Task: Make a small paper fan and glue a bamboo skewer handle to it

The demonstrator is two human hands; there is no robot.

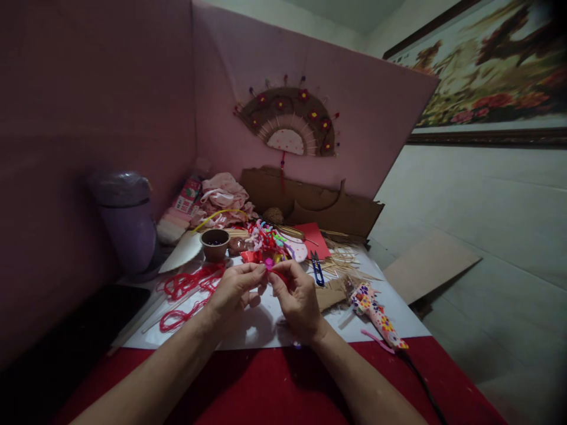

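Observation:
Over the middle of the white work surface, my left hand (239,287) and my right hand (300,300) meet fingertip to fingertip. Both are closed in a pinch around a small magenta piece (269,263), too small to identify. A bit of red shows by the right fingers. Left of my left hand lie loops of red cord (177,319). Just beyond the fingers is a pile of colourful fuzzy stems (268,234). Blue thread snips (317,268) lie near my right hand. Farther right rests a flower-patterned glue gun (376,316) with a black cable.
A brown cup (215,244) holds small dark bits. Behind are red paper (313,239), thin sticks (349,262), pink cloth (225,195) and torn cardboard (310,200). A purple bin (128,230) stands left. A decorated fan (287,121) hangs on the pink panel.

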